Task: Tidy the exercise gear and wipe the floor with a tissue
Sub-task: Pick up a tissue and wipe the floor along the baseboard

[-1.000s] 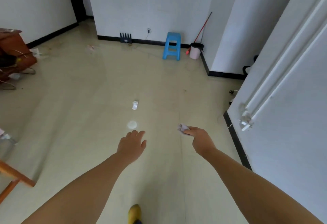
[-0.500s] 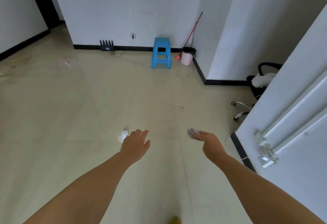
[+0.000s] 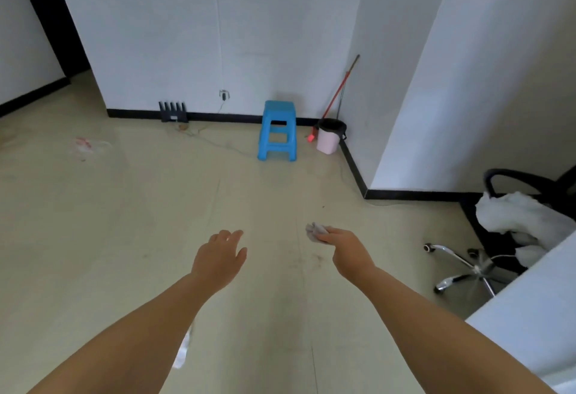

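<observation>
Both my arms reach forward over the beige floor [image 3: 124,238]. My right hand [image 3: 347,252] pinches a small crumpled grey tissue [image 3: 315,231] at its fingertips. My left hand [image 3: 219,258] hangs in the air with relaxed fingers and holds nothing. A white scrap of paper [image 3: 182,351] lies on the floor, partly hidden behind my left forearm. No exercise gear shows in this view.
A blue plastic stool [image 3: 277,130] stands by the far wall, next to a pink bin [image 3: 329,136] and a red-handled broom [image 3: 336,99]. A black router [image 3: 173,112] sits at the skirting. An office chair [image 3: 505,238] with white cloth stands at the right. A pinkish stain [image 3: 84,143] marks the floor.
The view has lifted and moved forward toward the stool and bin. The white scrap slid from ahead of my left hand to under my forearm. Both hands keep their pose.
</observation>
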### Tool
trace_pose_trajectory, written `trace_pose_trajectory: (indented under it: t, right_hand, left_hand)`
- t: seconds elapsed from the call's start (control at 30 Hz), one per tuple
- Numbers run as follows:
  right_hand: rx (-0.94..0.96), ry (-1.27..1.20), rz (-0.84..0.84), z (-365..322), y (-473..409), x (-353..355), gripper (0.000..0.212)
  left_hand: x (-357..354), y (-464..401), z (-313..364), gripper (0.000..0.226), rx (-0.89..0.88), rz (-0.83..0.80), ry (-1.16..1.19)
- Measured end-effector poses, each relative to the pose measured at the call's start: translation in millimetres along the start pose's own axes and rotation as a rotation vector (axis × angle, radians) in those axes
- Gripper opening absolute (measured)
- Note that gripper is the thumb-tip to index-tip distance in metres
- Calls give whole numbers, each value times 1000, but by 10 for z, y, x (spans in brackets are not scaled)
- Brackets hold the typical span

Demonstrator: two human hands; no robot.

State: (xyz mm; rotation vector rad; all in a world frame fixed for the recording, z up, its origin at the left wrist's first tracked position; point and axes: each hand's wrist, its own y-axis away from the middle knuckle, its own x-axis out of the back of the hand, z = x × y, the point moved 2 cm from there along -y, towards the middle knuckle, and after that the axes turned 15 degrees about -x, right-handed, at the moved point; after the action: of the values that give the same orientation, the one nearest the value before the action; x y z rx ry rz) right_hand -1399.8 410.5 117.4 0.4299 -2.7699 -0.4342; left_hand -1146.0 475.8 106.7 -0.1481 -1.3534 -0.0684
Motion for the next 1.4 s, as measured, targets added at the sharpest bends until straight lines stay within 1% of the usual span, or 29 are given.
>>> trace_pose_trajectory:
  t: [0.07, 0.13, 0.23, 0.27, 0.37, 0.47, 0.53, 0.63, 0.7, 0.8, 0.87, 1.0, 1.1, 1.2, 1.33, 1.4]
  right_hand:
    - [14, 21, -3, -238, -558, 38, 23]
    - [55, 86, 28, -444, -1181, 125, 27]
    - [81, 304, 60, -751, -2171, 247, 40]
    - [76, 314, 72, -853, -2463, 300, 40]
    - [69, 147, 91, -1173, -3248, 470, 31]
    - [33, 147, 116, -1311, -3889, 716, 30]
    - [52, 237, 157, -1341, -4343, 943, 36]
    - [110, 429, 196, -1367, -5131, 1304, 57]
    - [146, 511, 227, -1450, -5713, 1541, 68]
    - [176, 545, 254, -1723, -6580, 1863, 64]
    - [182, 544, 239, -1955, -7143, 2041, 62]
    - [189, 562, 213, -2392, -8146, 2196, 69]
    - [144, 538, 152, -2634, -8895, 2195, 61]
    - [142, 556, 106, -2771, -9688, 2175, 63]
    - [103, 538, 72, -3032, -10750, 2189, 59]
    - [51, 551, 63, -3127, -11249, 2212, 61]
  left_hand:
    - [2, -585, -237, 48, 15, 2, -1]
    - [9, -1194, -434, 48, -7, 14, -6]
    - [37, -2102, -752, 49, -42, 16, -7]
    - [54, -2399, -873, 49, -49, 1, -5]
    - [150, -3307, -1240, 49, -51, -46, -28]
    - [179, -4189, -1454, 48, -54, -71, 2]
    - [96, -4766, -1497, 48, -81, -84, 9]
    - [-94, -5639, -1529, 48, -140, -119, 14]
    - [-192, -6248, -1584, 48, -137, -114, 34]
    - [-222, -7151, -1701, 48, -76, -96, 54]
    - [-194, -7705, -1809, 48, -42, -81, 65]
    - [-69, -8659, -2092, 49, -9, -39, 76]
    - [-148, -9288, -2429, 48, 53, -65, 58]
    - [-319, -9920, -2797, 48, 118, -90, 79]
    - [-482, -10865, -3239, 47, 111, -103, 120]
    - [-484, -11350, -3472, 47, 101, -117, 143]
